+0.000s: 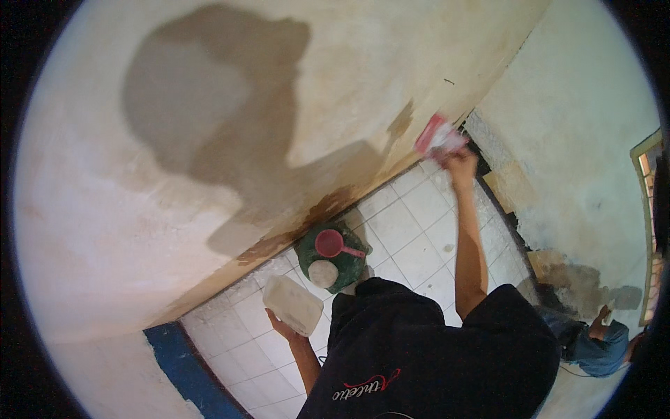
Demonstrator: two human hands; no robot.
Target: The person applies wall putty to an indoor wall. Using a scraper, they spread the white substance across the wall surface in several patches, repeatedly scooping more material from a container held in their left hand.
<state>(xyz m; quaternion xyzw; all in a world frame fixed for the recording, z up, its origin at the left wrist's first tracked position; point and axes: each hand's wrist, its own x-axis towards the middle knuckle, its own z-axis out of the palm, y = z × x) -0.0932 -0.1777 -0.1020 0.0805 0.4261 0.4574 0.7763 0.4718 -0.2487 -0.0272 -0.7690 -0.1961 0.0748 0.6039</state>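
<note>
In my left hand [283, 325], held low at the left of my body, is a rectangular off-white container [292, 302]. My right hand [459, 167] is raised near the wall's lower part and grips a pink-and-white flat tool [434, 133], blurred by motion. Below, between my hands, a pink dipper [329, 243] and a rounded pale object [323, 274] rest on a dark green thing [350, 276] whose form I cannot make out, beside the wall base.
The stained cream wall [265, 140] meets the white tiled floor [398, 223]. A patched wall [551, 140] with a window [650, 202] stands right, a blue band [167, 349] lower left. Another person [604, 346] in blue works at the lower right.
</note>
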